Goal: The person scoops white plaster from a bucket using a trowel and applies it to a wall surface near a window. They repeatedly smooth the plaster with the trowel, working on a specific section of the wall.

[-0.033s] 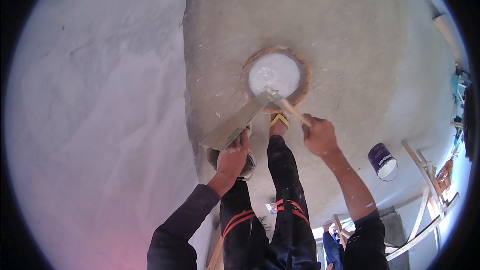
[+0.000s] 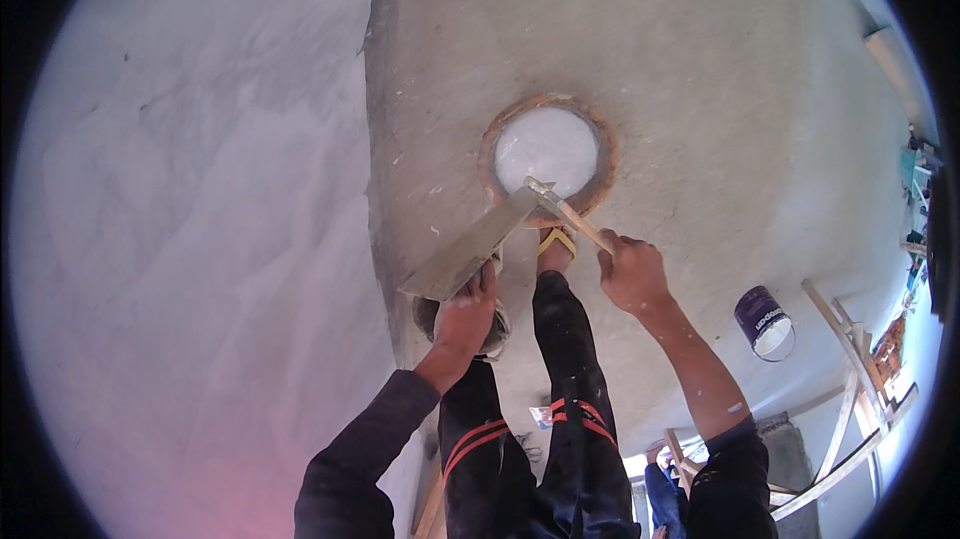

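Note:
My left hand (image 2: 466,323) is closed on a long, flat metal plastering trowel (image 2: 470,247), whose blade slants up to the right. In my right hand (image 2: 636,273) is a wooden-handled tool (image 2: 582,222) with a short, pale head that meets the trowel's far end; its exact kind is hard to make out. Both meet above the near rim of a round tub (image 2: 492,144) with an orange-brown edge, filled with smooth white paste (image 2: 548,147). Below my left hand stands a dark bucket (image 2: 497,336), partly hidden by the hand and trowel.
A white-smeared wall (image 2: 200,219) runs along the left. My foot in a yellow-strapped flip-flop (image 2: 556,244) is just below the tub. On the right are a purple pail (image 2: 763,317) and a wooden frame (image 2: 850,359). Another person's blue-clad leg (image 2: 664,499) shows at the bottom.
My right hand and its tool have shifted slightly left, and the tool's head now sits a little farther left at the trowel's end. My left hand stays almost still.

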Demonstrator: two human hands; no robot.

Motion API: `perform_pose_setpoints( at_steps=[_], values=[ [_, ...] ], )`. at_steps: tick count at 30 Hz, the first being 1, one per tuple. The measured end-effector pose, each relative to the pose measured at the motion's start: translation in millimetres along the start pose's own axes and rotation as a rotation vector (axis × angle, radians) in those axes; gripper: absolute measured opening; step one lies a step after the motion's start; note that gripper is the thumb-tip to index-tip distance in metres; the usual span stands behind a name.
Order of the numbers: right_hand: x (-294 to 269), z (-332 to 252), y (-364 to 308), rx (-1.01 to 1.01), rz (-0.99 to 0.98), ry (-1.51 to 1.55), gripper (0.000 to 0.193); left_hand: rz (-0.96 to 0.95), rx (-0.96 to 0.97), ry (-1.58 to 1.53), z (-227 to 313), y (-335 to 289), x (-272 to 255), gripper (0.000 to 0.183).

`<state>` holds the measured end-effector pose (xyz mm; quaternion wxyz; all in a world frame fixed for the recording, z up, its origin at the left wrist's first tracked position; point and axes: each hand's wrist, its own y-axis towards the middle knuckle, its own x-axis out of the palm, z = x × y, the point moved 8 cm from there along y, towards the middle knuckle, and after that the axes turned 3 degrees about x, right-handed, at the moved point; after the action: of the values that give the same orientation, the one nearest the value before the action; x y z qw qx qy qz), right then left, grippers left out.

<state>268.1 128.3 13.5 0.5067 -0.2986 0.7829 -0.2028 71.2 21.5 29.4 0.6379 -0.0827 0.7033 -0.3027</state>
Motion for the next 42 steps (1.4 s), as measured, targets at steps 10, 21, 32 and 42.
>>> perform_pose_setpoints(
  at_steps=[10, 21, 32, 42],
  values=[
    [-5, 6, -3, 0.040, 0.071, 0.031, 0.019, -0.010, 0.035, -0.027, 4, -8, -9, 0.047],
    [19, 43, -4, 0.160, 0.142, 0.180, 0.026, -0.130, -0.050, -0.251, -5, -8, -15, 0.060],
    [54, 46, 16, 0.212, 0.106, 0.072, 0.029, -0.103, -0.030, -0.366, 5, 8, -54, 0.063],
    [94, 83, 35, 0.305, 0.098, 0.483, 0.024, -0.146, -0.431, -0.783, -14, -21, -88, 0.055]
  ],
)
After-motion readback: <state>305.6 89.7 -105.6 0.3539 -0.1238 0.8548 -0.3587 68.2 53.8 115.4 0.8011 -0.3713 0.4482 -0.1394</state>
